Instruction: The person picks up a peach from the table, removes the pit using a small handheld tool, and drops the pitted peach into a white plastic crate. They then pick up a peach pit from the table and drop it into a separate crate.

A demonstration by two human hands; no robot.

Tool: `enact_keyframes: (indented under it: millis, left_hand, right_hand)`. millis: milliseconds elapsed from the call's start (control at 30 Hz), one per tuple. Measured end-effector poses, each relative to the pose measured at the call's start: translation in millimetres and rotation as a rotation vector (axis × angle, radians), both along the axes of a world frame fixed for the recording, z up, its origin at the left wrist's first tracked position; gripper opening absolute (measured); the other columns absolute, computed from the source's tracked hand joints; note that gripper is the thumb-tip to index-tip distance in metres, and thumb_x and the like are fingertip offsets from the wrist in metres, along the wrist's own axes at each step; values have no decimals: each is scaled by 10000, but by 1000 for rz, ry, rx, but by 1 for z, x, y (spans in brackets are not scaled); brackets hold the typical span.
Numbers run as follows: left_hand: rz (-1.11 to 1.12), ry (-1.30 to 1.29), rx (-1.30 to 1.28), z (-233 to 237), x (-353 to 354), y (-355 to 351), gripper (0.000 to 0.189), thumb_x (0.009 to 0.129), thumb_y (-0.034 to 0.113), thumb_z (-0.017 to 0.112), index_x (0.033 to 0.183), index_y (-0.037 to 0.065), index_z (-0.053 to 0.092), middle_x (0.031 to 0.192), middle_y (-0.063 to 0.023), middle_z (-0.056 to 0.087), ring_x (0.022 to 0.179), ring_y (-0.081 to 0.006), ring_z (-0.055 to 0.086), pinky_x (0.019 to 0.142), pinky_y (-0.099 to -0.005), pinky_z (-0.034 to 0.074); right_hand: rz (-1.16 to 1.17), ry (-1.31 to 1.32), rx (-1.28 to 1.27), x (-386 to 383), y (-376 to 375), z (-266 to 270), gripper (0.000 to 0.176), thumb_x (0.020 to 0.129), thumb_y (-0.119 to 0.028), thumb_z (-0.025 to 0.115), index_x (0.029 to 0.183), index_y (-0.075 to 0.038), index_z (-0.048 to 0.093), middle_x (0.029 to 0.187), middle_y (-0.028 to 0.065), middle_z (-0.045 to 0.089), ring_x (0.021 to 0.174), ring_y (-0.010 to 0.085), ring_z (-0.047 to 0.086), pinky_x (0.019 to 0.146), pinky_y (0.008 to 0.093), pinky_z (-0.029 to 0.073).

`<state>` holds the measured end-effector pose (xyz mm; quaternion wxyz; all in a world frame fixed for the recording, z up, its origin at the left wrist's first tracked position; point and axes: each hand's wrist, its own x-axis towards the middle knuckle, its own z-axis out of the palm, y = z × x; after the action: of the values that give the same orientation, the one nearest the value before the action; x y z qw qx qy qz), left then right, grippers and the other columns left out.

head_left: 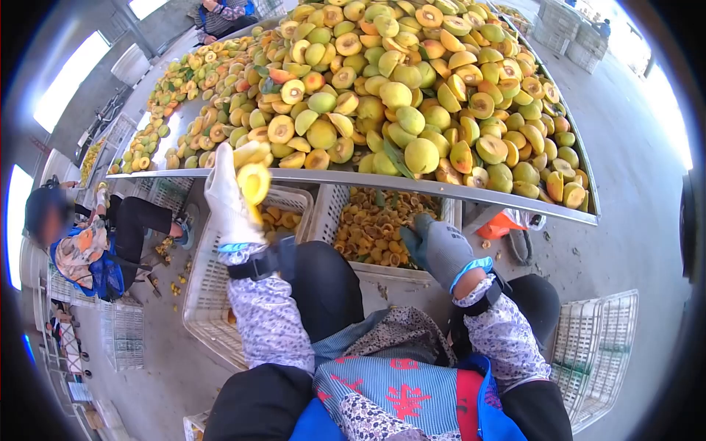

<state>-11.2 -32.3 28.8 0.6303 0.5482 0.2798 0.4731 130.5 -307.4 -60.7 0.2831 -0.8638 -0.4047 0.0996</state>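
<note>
My left hand [229, 197], in a white glove with yellow-stained fingers, is closed on a yellow peach half [254, 184] at the table's front edge. The half's hollow faces me. My right hand [444, 251], in a grey glove with darker fingers, hangs over the right side of a white crate [323, 220] filled with small orange-brown fruit pieces [375, 231]. Its fingers are curled, and what they hold, if anything, is hidden. In front of both hands rises a big heap of whole and halved peaches [368, 95].
The heap lies on a metal-edged table [353, 178]. A second white crate [209, 309] with peach halves stands by my left leg. Another crate [592, 353] is at my right. A seated person [81, 250] is at left, another [220, 18] behind the table.
</note>
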Motion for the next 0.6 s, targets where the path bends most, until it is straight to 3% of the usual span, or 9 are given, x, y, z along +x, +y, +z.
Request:
enact_keyframes:
  millis: [33,100,167,233,267,333,367,500,600]
  left_hand:
    - [167,236,151,12,-6,10,443,980,377,639,1124,-33,719,1024,-151,746,907,-181,708,785,-295,559]
    - [427,705,414,17,-13,6,364,931,275,678,1142,-18,717,1050,-143,736,880,-209,717,807,-310,558]
    - [346,590,696,3,7,17,397,900,290,705,1199,28,703,1088,-160,734,958,-255,707,895,-356,542]
    - [165,597,995,-2,56,2,399,858,170,681,1240,57,657,1192,-176,693,1117,-326,645,1016,-411,483]
    - [-21,678,1109,4,76,-8,487,849,83,630,1334,99,599,1343,-155,624,1247,-318,584,1085,-388,443]
    - [-55,862,1411,-25,119,1,546,819,50,606,1341,211,597,1402,-116,569,1340,-304,501,1132,-394,401]
    - [4,853,1458,-37,129,-1,506,804,33,600,1263,242,644,1346,-95,601,1297,-313,527,1095,-424,428]
    - [-162,821,1330,-32,140,29,375,759,36,663,1098,192,698,1212,-48,663,1072,-322,629,922,-437,496]
    - [-120,648,1145,-15,126,6,357,775,126,760,1118,134,661,1146,-99,697,1026,-317,671,907,-401,514]
  right_hand:
    - [-19,-1,46,1,5,0,251,965,-288,622,938,-42,659,809,250,683,757,444,667,688,533,526]
    - [-62,2,131,2,13,0,261,966,-301,630,935,-43,656,796,237,688,748,435,671,675,526,528]
    - [-40,12,239,-1,17,-3,237,955,-284,652,923,-50,647,776,225,688,730,429,671,656,523,527]
    - [-3,24,270,-4,19,-5,226,950,-277,662,921,-53,645,762,220,686,721,429,670,651,520,527]
    - [9,16,278,-4,19,-6,223,949,-275,664,922,-54,645,758,218,685,720,430,669,651,518,528]
    - [24,2,294,-3,18,-7,217,947,-271,667,923,-57,645,749,215,683,717,432,667,651,514,530]
    - [21,14,298,-2,17,-6,218,949,-270,665,930,-54,643,755,217,684,719,432,667,649,511,527]
    - [13,100,377,0,17,9,225,967,-260,650,962,-37,631,788,229,685,732,436,665,631,486,515]
    - [8,223,492,-3,20,32,234,984,-249,632,984,-15,616,796,234,676,744,428,669,616,455,502]
